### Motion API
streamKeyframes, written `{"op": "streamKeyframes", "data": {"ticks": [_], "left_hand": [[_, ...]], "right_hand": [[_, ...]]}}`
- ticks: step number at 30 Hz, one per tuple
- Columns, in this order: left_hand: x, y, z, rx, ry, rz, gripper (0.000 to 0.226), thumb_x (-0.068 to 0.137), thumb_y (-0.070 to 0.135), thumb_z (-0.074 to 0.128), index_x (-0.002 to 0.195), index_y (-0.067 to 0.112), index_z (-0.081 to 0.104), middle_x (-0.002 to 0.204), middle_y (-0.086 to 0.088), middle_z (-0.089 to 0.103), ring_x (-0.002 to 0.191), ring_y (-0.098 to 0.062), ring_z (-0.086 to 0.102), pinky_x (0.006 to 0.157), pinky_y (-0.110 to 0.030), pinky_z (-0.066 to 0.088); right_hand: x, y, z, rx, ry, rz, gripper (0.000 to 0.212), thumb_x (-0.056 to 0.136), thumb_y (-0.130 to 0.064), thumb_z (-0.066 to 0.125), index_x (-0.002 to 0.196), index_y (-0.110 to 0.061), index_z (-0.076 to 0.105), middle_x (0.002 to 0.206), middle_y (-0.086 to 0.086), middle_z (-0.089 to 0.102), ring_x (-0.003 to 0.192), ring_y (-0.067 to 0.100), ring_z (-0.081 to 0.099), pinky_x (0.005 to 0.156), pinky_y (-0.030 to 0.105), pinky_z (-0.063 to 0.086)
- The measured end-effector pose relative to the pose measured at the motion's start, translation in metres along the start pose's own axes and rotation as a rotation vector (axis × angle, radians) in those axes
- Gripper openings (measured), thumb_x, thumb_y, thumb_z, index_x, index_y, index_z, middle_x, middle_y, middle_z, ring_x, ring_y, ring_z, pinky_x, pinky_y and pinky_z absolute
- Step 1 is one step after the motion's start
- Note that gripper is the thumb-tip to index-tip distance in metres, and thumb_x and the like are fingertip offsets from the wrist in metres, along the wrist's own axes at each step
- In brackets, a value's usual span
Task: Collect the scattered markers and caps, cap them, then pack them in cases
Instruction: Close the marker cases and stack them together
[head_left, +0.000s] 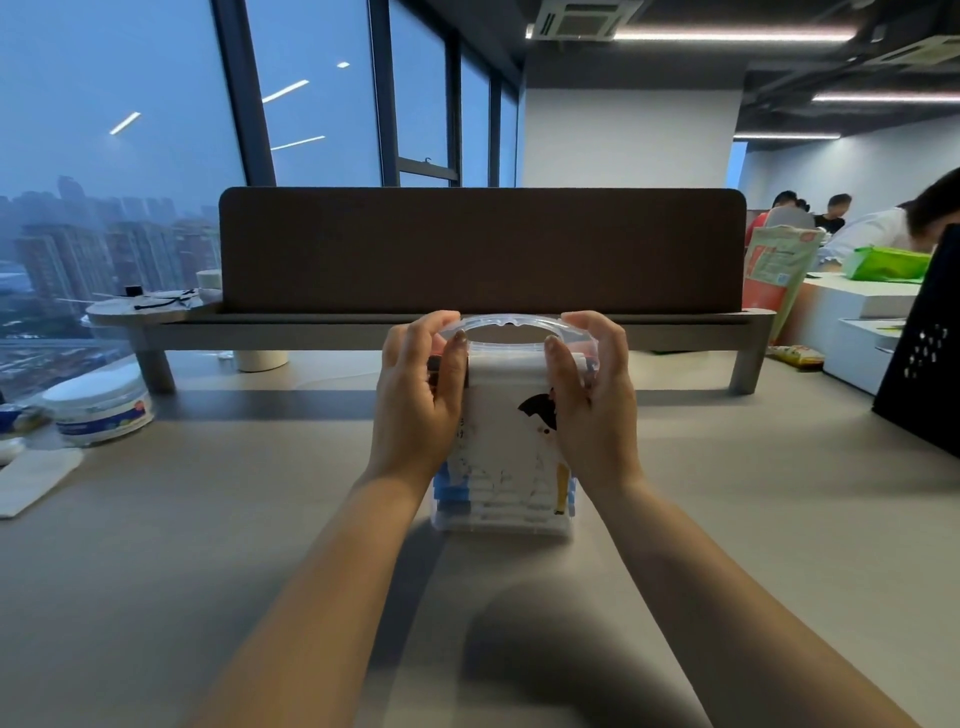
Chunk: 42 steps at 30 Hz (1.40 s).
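A clear plastic marker case with a carry handle and a white illustrated insert stands upright on the desk, straight ahead of me. My left hand grips its left side near the handle, fingers curled over the top edge. On the opposite side my right hand grips the case the same way. Dark marker ends show faintly inside at the upper corners. No loose markers or caps are in view.
A brown partition on a grey shelf crosses the desk behind the case. A white round tub and a folded paper lie at the left. A black perforated chair back stands at the right; people sit beyond it.
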<state>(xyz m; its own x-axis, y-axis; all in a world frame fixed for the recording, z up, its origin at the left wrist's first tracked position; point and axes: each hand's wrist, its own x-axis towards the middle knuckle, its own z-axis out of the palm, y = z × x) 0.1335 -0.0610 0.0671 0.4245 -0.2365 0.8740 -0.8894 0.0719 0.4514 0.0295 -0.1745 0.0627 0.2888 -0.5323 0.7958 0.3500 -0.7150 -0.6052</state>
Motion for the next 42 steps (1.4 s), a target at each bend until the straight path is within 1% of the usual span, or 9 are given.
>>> {"op": "streamKeyframes", "data": {"ticks": [6,12,16,18,23,27,32,36,42], "left_hand": [[-0.003,0.001,0.001,-0.097,-0.088,-0.113,0.042,0.094,0.044,0.037,0.133,0.028,0.041,0.118,0.006,0.047,0.105,0.006,0.049,0.082,-0.007,0.046],[-0.044,-0.012,-0.005,-0.318,-0.368,-0.438,0.036,0.088,0.041,0.051,0.119,0.026,0.04,0.105,0.009,0.063,0.092,-0.002,0.065,0.067,-0.017,0.055],[-0.063,-0.026,-0.007,-0.367,-0.442,-0.658,0.027,0.086,0.031,0.06,0.106,0.019,0.046,0.105,-0.003,0.066,0.094,-0.014,0.068,0.075,-0.031,0.058],[-0.064,-0.024,-0.012,-0.325,-0.46,-0.685,0.026,0.087,0.03,0.06,0.108,0.019,0.047,0.107,-0.003,0.066,0.093,-0.013,0.068,0.073,-0.025,0.057],[-0.067,-0.012,-0.054,-0.218,-0.372,-0.696,0.035,0.081,0.039,0.062,0.107,0.019,0.05,0.103,0.0,0.068,0.09,-0.009,0.068,0.076,-0.025,0.057],[-0.068,0.003,-0.129,-0.116,-0.264,-0.719,0.038,0.078,0.042,0.061,0.106,0.019,0.05,0.101,0.001,0.069,0.088,-0.01,0.069,0.076,-0.032,0.059],[-0.078,0.029,-0.256,0.198,0.004,-0.741,0.027,0.086,0.036,0.061,0.108,0.025,0.05,0.098,0.012,0.065,0.085,-0.001,0.064,0.067,-0.014,0.05],[-0.106,0.069,-0.363,0.398,0.211,-0.772,0.023,0.09,0.032,0.059,0.11,0.025,0.051,0.098,0.017,0.06,0.09,0.003,0.057,0.066,-0.011,0.043],[-0.161,0.139,-0.501,0.626,0.481,-0.817,0.019,0.092,0.026,0.058,0.11,0.023,0.053,0.102,0.015,0.061,0.089,0.004,0.057,0.069,-0.011,0.044]], "right_hand": [[-0.001,-0.008,-0.002,0.077,-0.023,0.09,0.022,0.093,-0.043,0.05,0.113,-0.043,0.042,0.095,-0.035,0.051,0.083,0.014,0.056,0.072,0.05,0.055],[-0.026,0.014,-0.001,0.168,-0.065,0.209,0.049,0.093,-0.032,0.055,0.134,-0.032,0.029,0.124,-0.018,0.053,0.108,0.01,0.06,0.083,0.043,0.057],[-0.046,0.033,-0.004,0.09,-0.139,0.389,0.049,0.08,-0.052,0.058,0.119,-0.027,0.041,0.109,-0.002,0.06,0.101,0.02,0.063,0.08,0.05,0.056],[-0.048,0.032,-0.003,0.112,-0.163,0.422,0.054,0.079,-0.054,0.058,0.119,-0.022,0.042,0.109,0.0,0.06,0.1,0.018,0.063,0.081,0.05,0.056],[-0.048,0.016,0.019,0.192,-0.243,0.42,0.031,0.09,-0.036,0.057,0.116,-0.024,0.045,0.107,-0.001,0.061,0.099,0.017,0.063,0.082,0.044,0.057],[-0.059,-0.025,0.07,0.313,-0.354,0.374,0.021,0.094,-0.031,0.054,0.111,-0.027,0.044,0.102,-0.007,0.06,0.091,0.006,0.062,0.067,0.02,0.056],[-0.092,-0.113,0.164,0.503,-0.539,0.368,0.018,0.094,-0.032,0.054,0.108,-0.031,0.045,0.098,-0.014,0.058,0.088,0.003,0.06,0.076,0.024,0.054],[-0.135,-0.205,0.227,0.683,-0.756,0.337,0.022,0.094,-0.032,0.054,0.113,-0.026,0.045,0.097,-0.015,0.06,0.088,0.0,0.061,0.064,0.009,0.05],[-0.207,-0.333,0.293,0.839,-1.153,0.267,0.029,0.094,-0.034,0.055,0.121,-0.027,0.047,0.111,-0.01,0.061,0.102,0.008,0.06,0.085,0.027,0.051]]}}
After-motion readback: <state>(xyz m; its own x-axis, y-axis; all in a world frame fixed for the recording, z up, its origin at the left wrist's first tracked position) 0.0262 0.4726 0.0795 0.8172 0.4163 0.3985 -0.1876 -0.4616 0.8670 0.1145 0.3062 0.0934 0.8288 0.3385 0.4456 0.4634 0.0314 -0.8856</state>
